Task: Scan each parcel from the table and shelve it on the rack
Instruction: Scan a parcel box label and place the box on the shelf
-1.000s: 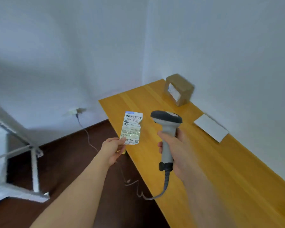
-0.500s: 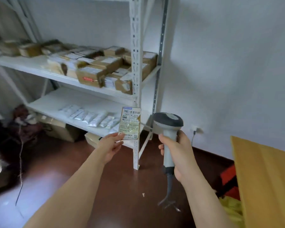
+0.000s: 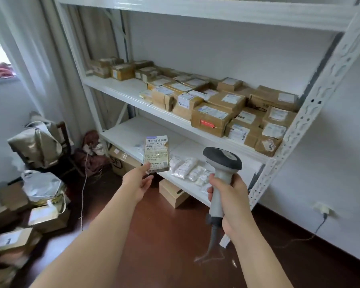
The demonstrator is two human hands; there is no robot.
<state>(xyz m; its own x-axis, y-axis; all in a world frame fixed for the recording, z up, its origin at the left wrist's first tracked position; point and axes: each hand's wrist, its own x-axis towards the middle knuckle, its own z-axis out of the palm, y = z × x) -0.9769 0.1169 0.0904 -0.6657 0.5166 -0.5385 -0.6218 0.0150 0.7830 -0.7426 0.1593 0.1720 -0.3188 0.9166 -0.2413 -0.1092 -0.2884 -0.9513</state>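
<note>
My left hand (image 3: 138, 180) pinches the lower edge of a small flat parcel (image 3: 156, 153) with a barcode label, held upright in front of the white rack (image 3: 121, 91). My right hand (image 3: 230, 194) grips the handle of a grey barcode scanner (image 3: 221, 163), its head level with the parcel and to its right, cable hanging below. Many brown cardboard parcels (image 3: 212, 113) fill the rack's middle shelf. Several small white packets (image 3: 187, 168) lie on the lower shelf just behind the held parcel.
Cardboard boxes (image 3: 173, 193) sit on the dark floor under the rack. Bags and loose parcels (image 3: 40, 196) pile up at the left by a window. A wall socket with a cable (image 3: 323, 210) is at the right. The rack's perforated post (image 3: 312, 113) stands close on the right.
The view has swung from the wooden table to face the rack, which is now close. Both hands keep their hold on the parcel and the scanner.
</note>
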